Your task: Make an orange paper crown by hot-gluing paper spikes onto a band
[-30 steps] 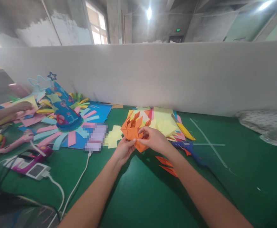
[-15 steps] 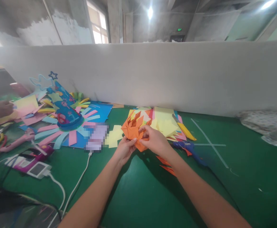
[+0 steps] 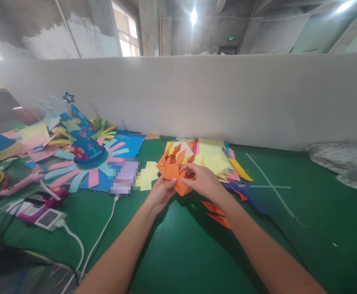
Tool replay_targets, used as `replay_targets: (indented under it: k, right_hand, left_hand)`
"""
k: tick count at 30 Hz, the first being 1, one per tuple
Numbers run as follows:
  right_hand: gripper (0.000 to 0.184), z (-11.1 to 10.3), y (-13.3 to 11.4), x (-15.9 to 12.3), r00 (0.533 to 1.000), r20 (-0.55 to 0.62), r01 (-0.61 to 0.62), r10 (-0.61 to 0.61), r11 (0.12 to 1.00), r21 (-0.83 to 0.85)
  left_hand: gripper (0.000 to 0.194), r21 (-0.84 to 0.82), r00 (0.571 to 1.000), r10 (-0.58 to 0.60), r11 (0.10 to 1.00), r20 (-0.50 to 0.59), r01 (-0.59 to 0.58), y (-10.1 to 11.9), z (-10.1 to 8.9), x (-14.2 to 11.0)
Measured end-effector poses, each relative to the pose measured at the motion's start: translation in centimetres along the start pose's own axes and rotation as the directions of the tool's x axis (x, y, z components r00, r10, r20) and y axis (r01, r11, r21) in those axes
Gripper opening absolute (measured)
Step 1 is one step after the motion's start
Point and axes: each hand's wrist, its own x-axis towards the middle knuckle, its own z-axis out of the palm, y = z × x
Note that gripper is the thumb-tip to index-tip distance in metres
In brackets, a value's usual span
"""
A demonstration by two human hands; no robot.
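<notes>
An orange folded-paper piece (image 3: 171, 168), with several pointed tips standing up at its back, is held above the green table. My left hand (image 3: 162, 192) grips its lower left edge, thumb on top. On the right side my right hand (image 3: 201, 179) pinches the paper between thumb and fingers. Loose orange folded-paper points (image 3: 217, 220) lie on the table below my right wrist. Behind the held piece is a stack of coloured paper (image 3: 212, 153), mostly pale yellow on top. The undersides of the fingers are hidden.
At right lie a yellow utility knife (image 3: 241, 169) and a blue glue gun (image 3: 248, 196) with its cord. A decorated cone hat (image 3: 85, 141), paper strips, a phone (image 3: 125, 176), a power strip (image 3: 40, 214) and a pink glue gun (image 3: 25, 181) occupy the left. A white partition (image 3: 178, 98) stands behind.
My right hand has shifted very slightly right on the orange paper. Another person's hand has left the far left, where a blue cone now shows.
</notes>
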Motion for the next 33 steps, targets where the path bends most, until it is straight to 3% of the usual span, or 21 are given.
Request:
replay_targets:
  k: [5,13,27,33]
  right_hand:
    - [0.015,-0.04,0.23,0.12,1.0,-0.003,-0.009,0.009,0.999,0.04]
    - [0.016,0.36,0.35,0.64,0.999,-0.033,0.013,-0.012,0.999,0.036]
    - [0.011,0.28,0.05,0.84,0.999,-0.033,-0.013,0.014,0.999,0.043]
    - [0.011,0.07,-0.13,0.86,0.999,-0.028,-0.034,0.036,0.998,0.058]
  left_hand:
    - [0.038,0.038,0.999,-0.017,0.999,-0.052,0.019,0.23,0.3,-0.17]
    - [0.041,0.004,1.0,0.024,1.0,0.004,-0.024,-0.1,0.2,-0.03]
    - [0.041,0.033,0.997,0.047,0.998,-0.057,-0.045,0.03,0.88,-0.3]
    - [0.042,0.037,0.999,0.044,0.998,-0.012,-0.043,0.16,0.71,-0.31]
